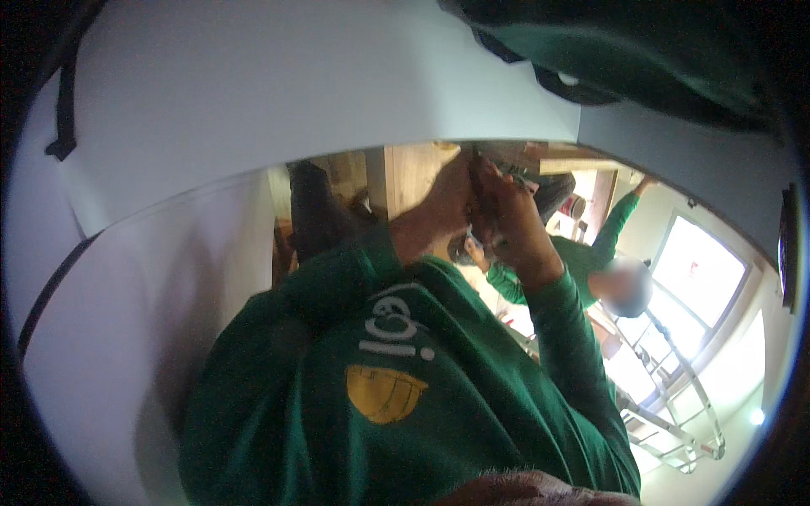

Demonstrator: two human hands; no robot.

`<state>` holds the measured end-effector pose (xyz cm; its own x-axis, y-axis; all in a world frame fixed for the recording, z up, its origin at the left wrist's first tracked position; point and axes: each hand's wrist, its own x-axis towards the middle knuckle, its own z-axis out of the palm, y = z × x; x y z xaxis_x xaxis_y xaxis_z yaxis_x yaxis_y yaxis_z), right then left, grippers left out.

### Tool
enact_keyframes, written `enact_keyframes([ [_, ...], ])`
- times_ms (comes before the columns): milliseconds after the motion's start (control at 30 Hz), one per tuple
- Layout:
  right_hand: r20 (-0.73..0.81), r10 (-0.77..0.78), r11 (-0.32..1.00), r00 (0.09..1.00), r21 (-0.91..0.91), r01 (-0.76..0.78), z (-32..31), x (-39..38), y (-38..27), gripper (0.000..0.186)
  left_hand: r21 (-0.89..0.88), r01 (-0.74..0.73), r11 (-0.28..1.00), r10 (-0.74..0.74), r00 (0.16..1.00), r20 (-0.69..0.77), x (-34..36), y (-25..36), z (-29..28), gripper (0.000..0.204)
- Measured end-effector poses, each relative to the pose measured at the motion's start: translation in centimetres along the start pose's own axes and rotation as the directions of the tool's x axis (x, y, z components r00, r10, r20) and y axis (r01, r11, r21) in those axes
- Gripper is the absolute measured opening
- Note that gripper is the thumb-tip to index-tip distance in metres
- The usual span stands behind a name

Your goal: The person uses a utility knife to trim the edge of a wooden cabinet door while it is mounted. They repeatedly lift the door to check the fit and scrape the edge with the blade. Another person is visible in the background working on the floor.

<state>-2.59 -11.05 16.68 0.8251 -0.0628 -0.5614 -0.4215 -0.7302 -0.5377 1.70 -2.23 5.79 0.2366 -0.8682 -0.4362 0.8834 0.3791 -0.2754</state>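
Note:
My left hand (440,201) and my right hand (508,209) are raised close together in the middle of the view, in front of my green sweatshirt (456,337). Fingers of both are bent and pressed toward each other. A thin dark shape shows between them near the top, partly cut off by the pale panel's edge and too dim to name. Behind my right hand, a dark-and-metal object (525,182) is seen, though I cannot tell whether it is touched.
A large pale panel (295,76) fills the upper view. Another person in a green top (574,261) works at right, one arm raised, beside a bright window (696,266). A metal ladder (666,422) stands at lower right. A white wall (202,278) lies left, wooden boards (409,173) beyond my hands.

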Motion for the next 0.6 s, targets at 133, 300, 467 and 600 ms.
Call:
enact_keyframes([
  [133, 0.002, 0.097, 0.994, 0.995, 0.050, -0.097, 1.0, -0.5, -1.1, 0.057, -0.106, 0.056, 0.993, -0.061, 0.997, -0.037, -1.5, 0.3, 0.5, 0.046],
  [300, 0.026, 0.061, 0.998, 0.998, 0.016, -0.061, 0.2, 1.5, -0.7, 0.058, -0.070, 0.017, 0.997, -0.016, 1.000, 0.005, 0.9, 1.2, -1.0, 0.044],
  [467, 0.009, 0.152, 0.976, 0.988, 0.158, -0.152, 1.1, 1.1, 0.0, 0.048, -0.202, 0.048, 0.978, -0.024, 0.993, 0.119, 1.3, -1.4, -3.4, 0.033],
  [600, -0.033, -0.254, 0.945, 0.967, -0.220, 0.241, 1.1, 3.0, 3.2, 0.022, -0.049, 0.020, 0.999, -0.014, 0.993, 0.120, 1.3, 1.9, -1.7, 0.027],
])
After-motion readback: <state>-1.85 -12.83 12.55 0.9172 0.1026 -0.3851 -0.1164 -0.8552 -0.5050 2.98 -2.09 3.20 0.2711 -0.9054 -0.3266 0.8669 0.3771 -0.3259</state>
